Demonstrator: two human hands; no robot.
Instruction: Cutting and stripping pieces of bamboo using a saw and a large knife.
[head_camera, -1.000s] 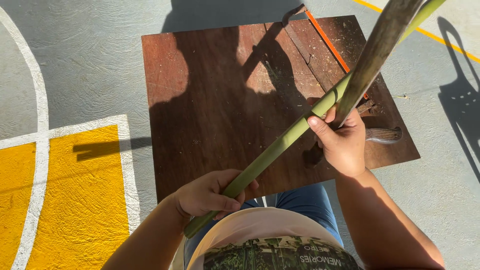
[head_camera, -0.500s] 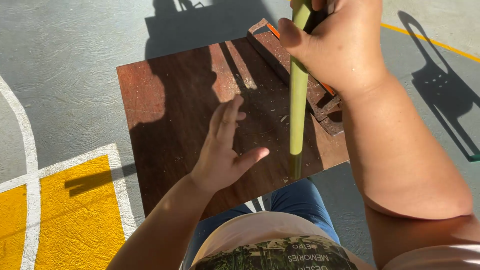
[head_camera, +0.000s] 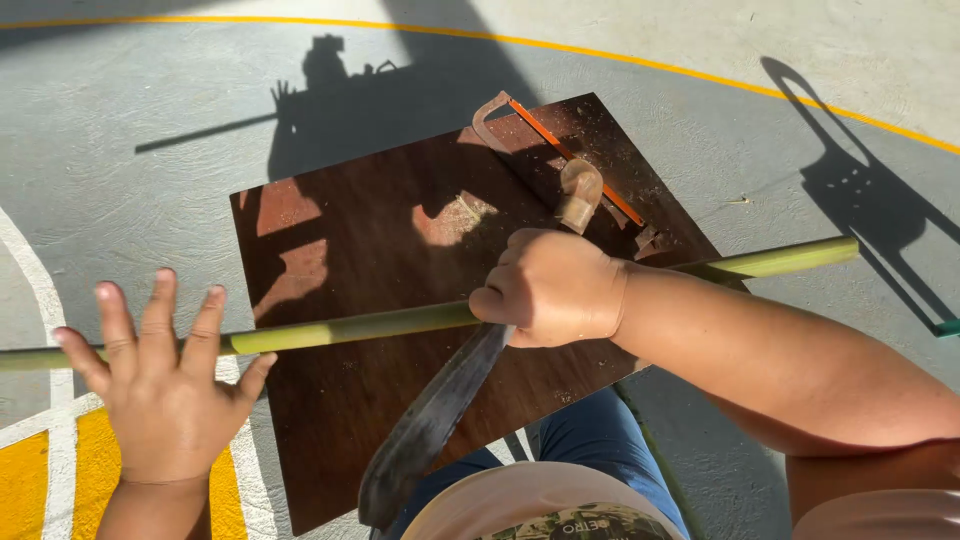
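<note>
A long green stick (head_camera: 360, 327) lies level across the view, over a dark brown wooden board (head_camera: 370, 230) on the ground. My right hand (head_camera: 555, 290) is closed in a fist around the stick near its middle. A dark, broad knife blade (head_camera: 430, 420) comes out from under that fist and points down and to the left, towards my knees. My left hand (head_camera: 165, 390) is at the lower left with its fingers spread wide, in front of the stick's left part, and grips nothing.
A hacksaw (head_camera: 570, 160) with an orange blade lies at the board's far right corner amid sawdust. The ground is grey concrete with white lines (head_camera: 55, 400), a yellow painted patch (head_camera: 25, 490) and a yellow curved line (head_camera: 640, 55). Shadows fall across the board.
The stick swung from upright to level across the board. My left hand let go of it and moved out to the left with fingers spread. My right hand came down onto the board.
</note>
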